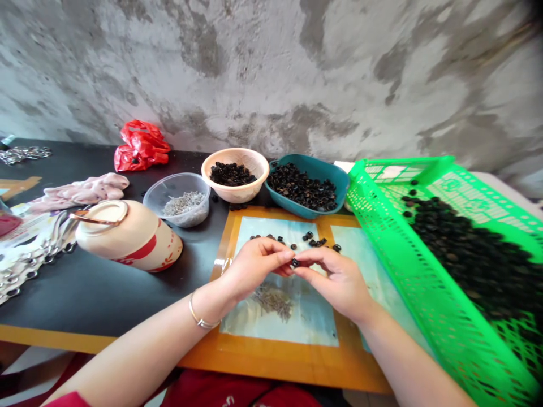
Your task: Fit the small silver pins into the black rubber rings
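Note:
Between my two hands is a small black round part (294, 263), pinched by the thumb and forefinger of my right hand (337, 277). My left hand (257, 263) meets it from the other side, thumb and fingers pressed together; whatever they hold is hidden. Beneath my left hand, a loose heap of thin metal pins (274, 302) lies on a pale blue sheet (292, 333). More black round parts (317, 242) are scattered on the sheet just beyond my hands.
A green crate (399, 277) full of black parts stands at the right. Behind the sheet are a teal basin (314, 212), a peach bowl (235, 195) and a clear bowl (186, 220) of pins. Left are a cream bottle (131, 237), gloves (89, 190) and a red bag (142, 147).

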Motion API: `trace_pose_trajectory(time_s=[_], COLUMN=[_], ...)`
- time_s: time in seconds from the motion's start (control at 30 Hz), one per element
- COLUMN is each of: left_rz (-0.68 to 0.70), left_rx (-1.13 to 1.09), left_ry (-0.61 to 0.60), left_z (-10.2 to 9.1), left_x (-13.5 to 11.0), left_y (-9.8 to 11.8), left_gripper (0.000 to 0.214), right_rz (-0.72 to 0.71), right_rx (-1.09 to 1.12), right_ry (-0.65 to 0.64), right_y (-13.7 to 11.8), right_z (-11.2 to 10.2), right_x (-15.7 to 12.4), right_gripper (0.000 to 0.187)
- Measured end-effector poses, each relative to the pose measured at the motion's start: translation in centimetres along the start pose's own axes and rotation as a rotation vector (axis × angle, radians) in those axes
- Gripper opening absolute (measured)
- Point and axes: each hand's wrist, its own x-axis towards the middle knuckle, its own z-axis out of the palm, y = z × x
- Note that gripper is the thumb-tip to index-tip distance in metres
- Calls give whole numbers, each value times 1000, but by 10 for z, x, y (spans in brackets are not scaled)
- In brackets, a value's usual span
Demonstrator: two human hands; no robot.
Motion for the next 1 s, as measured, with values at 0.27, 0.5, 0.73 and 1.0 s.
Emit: trace_pose_trajectory(time_s=[0.27,0.5,0.73,1.0], left_rz=[-81,-44,-10,-3], left_rx=[-51,21,75,152], left_ry=[2,-3,21,48], left_z=[2,0,1,3], left_x=[1,1,-1,-4], left_y=[-1,-2,-2,1], left_gripper=[34,34,34,35], right_rz=[97,-130,-362,-413], right_rx=[114,-235,-265,-279], right_ry=[-59,-103,-153,-157], right_y=[4,10,15,14], right_z=[2,0,-3,-3], right_x=[0,1,5,4], right_gripper=[14,29,31,28])
